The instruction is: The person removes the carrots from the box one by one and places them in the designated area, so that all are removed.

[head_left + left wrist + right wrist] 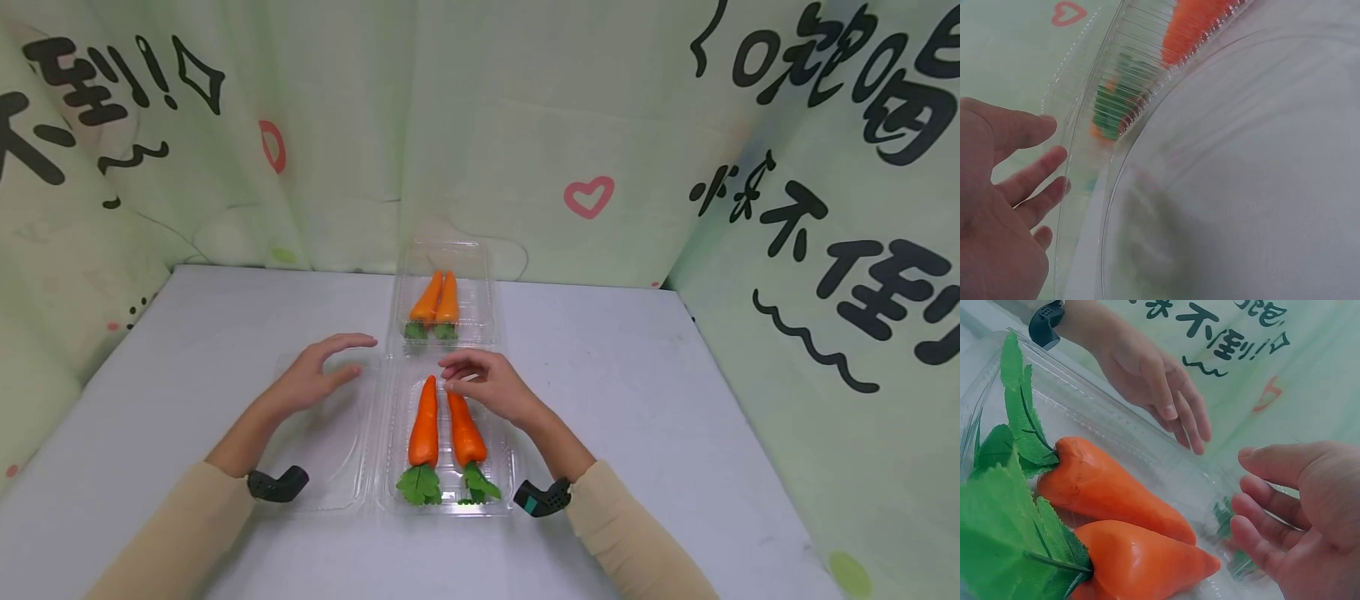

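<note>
Two orange carrots with green leaves, a left one (424, 427) and a right one (467, 429), lie side by side in a clear plastic box (507, 492), tips pointing away from me. Its transparent lid (330, 497) is folded out flat to the left. Over the far end of that box is my right hand (493, 385), fingers loosely bent and holding nothing; its fingertips overlap the right carrot's tip in the head view. My left hand (313, 379) hovers above the lid's far part, thumb and fingers apart, with nothing in it.
Behind the near box stands a second clear plastic box (483, 292) with two more carrots (447, 302) in it. Both boxes are on a white table (615, 375). A pale green curtain (480, 125) with black lettering hangs around its back and sides.
</note>
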A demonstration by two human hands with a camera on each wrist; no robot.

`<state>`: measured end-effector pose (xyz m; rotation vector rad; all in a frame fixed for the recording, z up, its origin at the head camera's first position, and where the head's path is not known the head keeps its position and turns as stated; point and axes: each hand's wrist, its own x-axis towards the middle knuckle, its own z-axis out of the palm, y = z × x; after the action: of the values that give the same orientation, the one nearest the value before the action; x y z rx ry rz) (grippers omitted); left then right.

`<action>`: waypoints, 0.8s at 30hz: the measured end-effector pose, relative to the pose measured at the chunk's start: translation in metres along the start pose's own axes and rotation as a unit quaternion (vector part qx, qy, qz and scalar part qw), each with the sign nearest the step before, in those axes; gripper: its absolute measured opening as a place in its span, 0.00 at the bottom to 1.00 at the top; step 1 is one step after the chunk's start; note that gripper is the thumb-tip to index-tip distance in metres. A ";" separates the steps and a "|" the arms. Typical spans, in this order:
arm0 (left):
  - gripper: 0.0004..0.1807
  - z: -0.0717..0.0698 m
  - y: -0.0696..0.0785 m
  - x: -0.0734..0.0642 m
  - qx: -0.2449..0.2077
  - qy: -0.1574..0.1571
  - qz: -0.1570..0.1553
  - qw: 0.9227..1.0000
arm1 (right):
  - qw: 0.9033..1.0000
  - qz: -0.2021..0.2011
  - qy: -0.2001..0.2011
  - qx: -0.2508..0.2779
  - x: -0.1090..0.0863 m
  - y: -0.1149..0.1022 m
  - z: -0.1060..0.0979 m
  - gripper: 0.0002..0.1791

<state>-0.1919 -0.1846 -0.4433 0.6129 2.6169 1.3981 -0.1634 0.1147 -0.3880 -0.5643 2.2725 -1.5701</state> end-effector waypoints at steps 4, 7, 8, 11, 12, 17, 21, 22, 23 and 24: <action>0.22 0.002 0.002 0.002 -0.002 -0.004 0.000 1.000 | 1.000 -0.004 -0.004 0.001 0.000 0.000 0.000 0.18; 0.21 0.003 0.003 0.004 0.001 -0.004 0.000 1.000 | 1.000 -0.006 -0.007 -0.003 0.000 0.001 0.000 0.18; 0.21 0.003 0.003 0.005 0.002 -0.005 0.000 1.000 | 1.000 -0.006 -0.008 -0.003 0.000 0.001 0.001 0.18; 0.21 0.005 0.004 0.007 0.008 -0.004 -0.004 1.000 | 1.000 -0.006 -0.011 -0.009 0.000 0.001 0.001 0.18; 0.21 0.005 0.004 0.008 0.010 -0.003 -0.004 1.000 | 1.000 -0.006 -0.012 -0.011 0.000 0.001 0.001 0.18; 0.21 0.008 0.004 0.011 0.021 -0.001 0.006 1.000 | 1.000 -0.007 -0.015 -0.017 0.000 0.001 0.003 0.18; 0.20 0.011 0.004 0.013 0.027 -0.005 0.005 1.000 | 1.000 -0.013 -0.017 -0.014 0.001 0.007 0.005 0.18; 0.20 0.012 0.004 0.013 0.029 -0.006 0.001 1.000 | 1.000 -0.015 -0.016 -0.015 0.003 0.012 0.005 0.17; 0.20 0.013 0.003 0.013 0.030 -0.007 0.000 1.000 | 1.000 -0.018 -0.015 -0.016 0.004 0.017 0.006 0.17; 0.19 0.013 0.003 0.014 0.031 -0.008 -0.001 0.999 | 1.000 -0.021 -0.014 -0.018 0.005 0.022 0.007 0.17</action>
<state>-0.1997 -0.1675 -0.4472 0.6260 2.6559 1.3100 -0.1681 0.1137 -0.4113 -0.6432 2.2870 -1.5343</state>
